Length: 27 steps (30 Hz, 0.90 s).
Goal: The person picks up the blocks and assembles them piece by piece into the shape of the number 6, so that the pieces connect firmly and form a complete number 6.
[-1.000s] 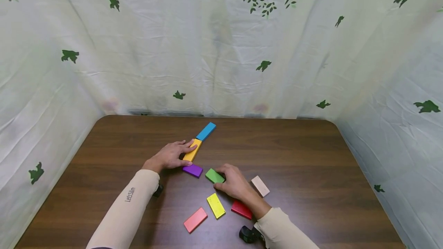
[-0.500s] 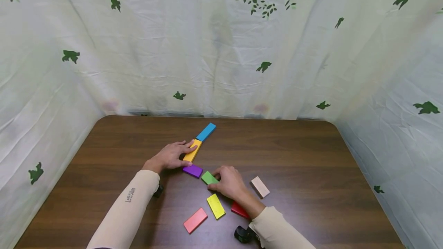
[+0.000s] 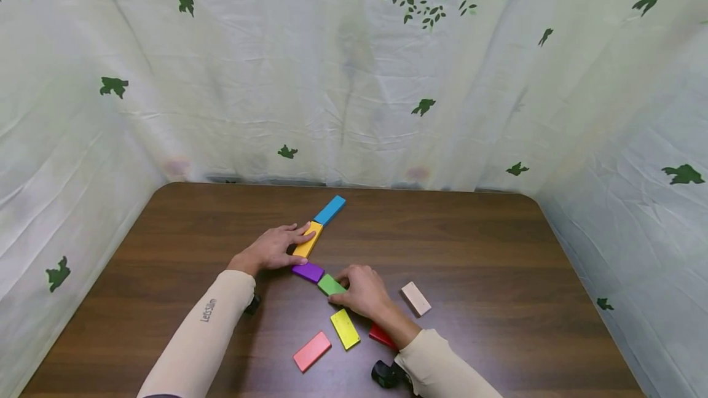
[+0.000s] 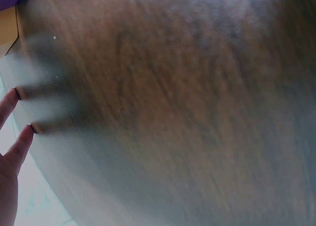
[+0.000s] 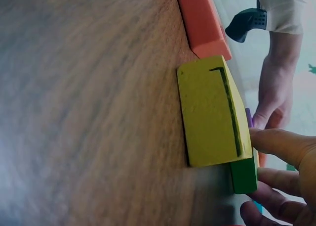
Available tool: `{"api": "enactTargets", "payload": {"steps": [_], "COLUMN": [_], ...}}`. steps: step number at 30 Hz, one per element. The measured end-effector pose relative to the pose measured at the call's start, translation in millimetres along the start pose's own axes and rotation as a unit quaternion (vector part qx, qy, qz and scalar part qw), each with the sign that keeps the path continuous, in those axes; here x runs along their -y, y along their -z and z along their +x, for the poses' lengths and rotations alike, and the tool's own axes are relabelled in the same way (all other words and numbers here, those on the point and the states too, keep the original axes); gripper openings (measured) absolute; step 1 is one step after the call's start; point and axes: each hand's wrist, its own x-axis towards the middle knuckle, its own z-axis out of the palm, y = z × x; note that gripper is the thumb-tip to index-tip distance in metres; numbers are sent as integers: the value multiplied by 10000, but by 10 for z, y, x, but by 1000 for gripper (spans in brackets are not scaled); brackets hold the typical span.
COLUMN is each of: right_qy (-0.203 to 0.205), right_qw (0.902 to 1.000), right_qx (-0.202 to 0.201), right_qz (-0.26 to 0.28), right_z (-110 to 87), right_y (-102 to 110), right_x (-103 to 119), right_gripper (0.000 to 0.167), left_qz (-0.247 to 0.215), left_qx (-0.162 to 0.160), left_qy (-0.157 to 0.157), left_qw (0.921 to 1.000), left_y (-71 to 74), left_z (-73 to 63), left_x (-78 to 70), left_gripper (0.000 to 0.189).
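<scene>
In the head view, my left hand (image 3: 272, 248) rests across the orange block (image 3: 308, 239), fingers spread and the thumb by its near end. In the left wrist view two of its fingertips (image 4: 30, 129) touch the table. A blue block (image 3: 329, 210) meets the far end of the orange one. Beside my left thumb lies a purple block (image 3: 308, 272). My right hand (image 3: 362, 290) pinches the green block (image 3: 331, 285) between thumb and fingers, its near corner at the purple block's right end. In the right wrist view the yellow block (image 5: 210, 112) partly hides the green one.
Nearer me on the brown table (image 3: 470, 250) lie a yellow block (image 3: 345, 329) and a pink block (image 3: 312, 352). A red block (image 3: 381, 336) is partly under my right wrist. To its right sits a pale beige block (image 3: 415, 298). A printed curtain (image 3: 354, 78) stands behind the table.
My right hand has slid the green block left until it sits against or very near the purple block's end. My left hand has stayed in place.
</scene>
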Motion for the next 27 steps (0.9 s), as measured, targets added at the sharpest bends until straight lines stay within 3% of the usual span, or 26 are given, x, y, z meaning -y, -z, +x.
{"api": "enactTargets", "payload": {"steps": [27], "right_qy": [-53], "right_qw": [10000], "right_qx": [-55], "right_qz": [-64], "right_z": [-4], "right_y": [-18], "right_x": [8], "right_gripper": [31], "left_qz": [-38], "left_qx": [16], "left_qy": [8], "left_qw": [10000], "left_y": [-6], "left_z": [3], "left_x": [-9], "left_gripper": [71]}}
